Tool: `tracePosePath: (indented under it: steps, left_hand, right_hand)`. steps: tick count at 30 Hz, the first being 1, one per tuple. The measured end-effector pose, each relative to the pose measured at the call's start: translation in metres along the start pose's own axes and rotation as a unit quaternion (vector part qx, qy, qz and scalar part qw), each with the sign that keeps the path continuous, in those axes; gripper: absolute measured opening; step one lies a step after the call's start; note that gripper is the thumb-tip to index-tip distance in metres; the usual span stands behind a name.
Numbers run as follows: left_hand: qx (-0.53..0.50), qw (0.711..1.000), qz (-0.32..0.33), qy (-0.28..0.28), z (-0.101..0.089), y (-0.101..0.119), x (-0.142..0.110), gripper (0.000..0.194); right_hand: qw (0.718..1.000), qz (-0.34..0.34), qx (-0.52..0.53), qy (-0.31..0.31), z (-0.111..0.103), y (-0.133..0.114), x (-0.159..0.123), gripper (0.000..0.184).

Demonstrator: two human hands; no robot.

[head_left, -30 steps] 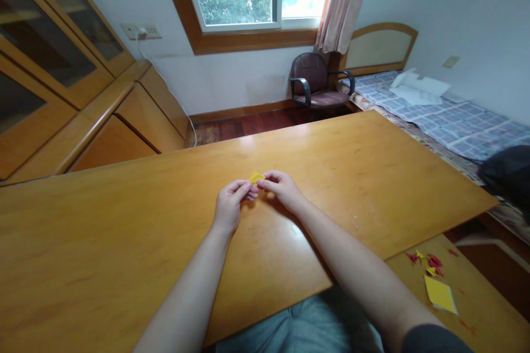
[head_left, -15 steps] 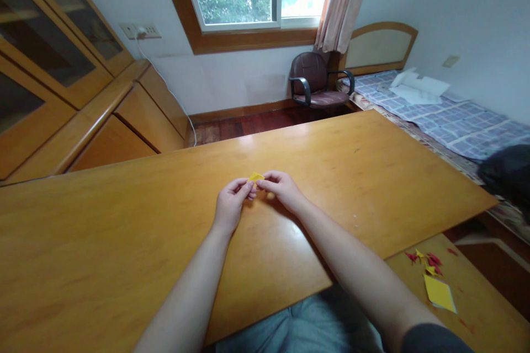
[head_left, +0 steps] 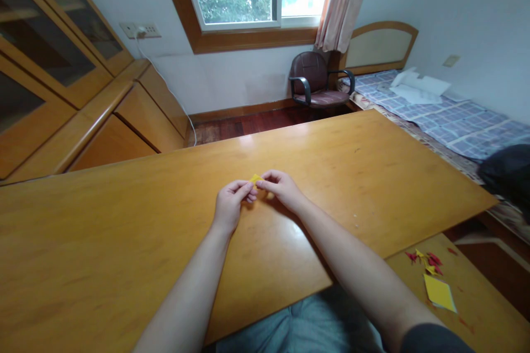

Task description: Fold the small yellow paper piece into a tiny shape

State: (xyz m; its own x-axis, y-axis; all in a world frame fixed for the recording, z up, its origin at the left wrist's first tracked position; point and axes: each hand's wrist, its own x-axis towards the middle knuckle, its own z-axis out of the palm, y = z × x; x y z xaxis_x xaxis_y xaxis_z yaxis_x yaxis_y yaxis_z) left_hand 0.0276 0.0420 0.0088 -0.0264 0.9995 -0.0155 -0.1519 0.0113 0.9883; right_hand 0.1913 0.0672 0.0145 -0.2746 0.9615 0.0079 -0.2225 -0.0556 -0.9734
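A small folded piece of yellow paper [head_left: 255, 178] is held just above the middle of the wooden table [head_left: 124, 220]. My left hand [head_left: 230, 205] pinches its left side with thumb and fingers closed. From the right, my right hand [head_left: 281, 189] pinches the same piece, fingers curled. Most of the paper is hidden between the fingertips of the two hands.
A lower wooden surface at the bottom right carries a yellow paper sheet [head_left: 440, 293] and several small red and yellow folded pieces [head_left: 428, 262]. Beyond the table are a dark office chair [head_left: 315, 81], a bed [head_left: 439, 116] on the right and wooden cabinets [head_left: 62, 77] on the left.
The hands stay in the same place; the visible tip of the yellow paper has become smaller as the fingers closed further over it.
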Motion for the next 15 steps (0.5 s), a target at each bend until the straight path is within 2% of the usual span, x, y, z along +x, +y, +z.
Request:
tracePosePath:
  steps: [6, 15]
  left_hand:
    - [-0.025, 0.999, -0.020, -0.009, 0.0019, 0.0042, -0.0012, 0.024]
    - [-0.022, 1.000, -0.006, -0.016, 0.0027, 0.0037, -0.0013, 0.028]
  right_hand:
    - [1.000, 0.003, 0.015, 0.003, -0.0012, 0.0019, 0.0005, 0.027]
    - [1.000, 0.006, 0.008, 0.018, -0.0015, -0.0032, -0.0010, 0.029]
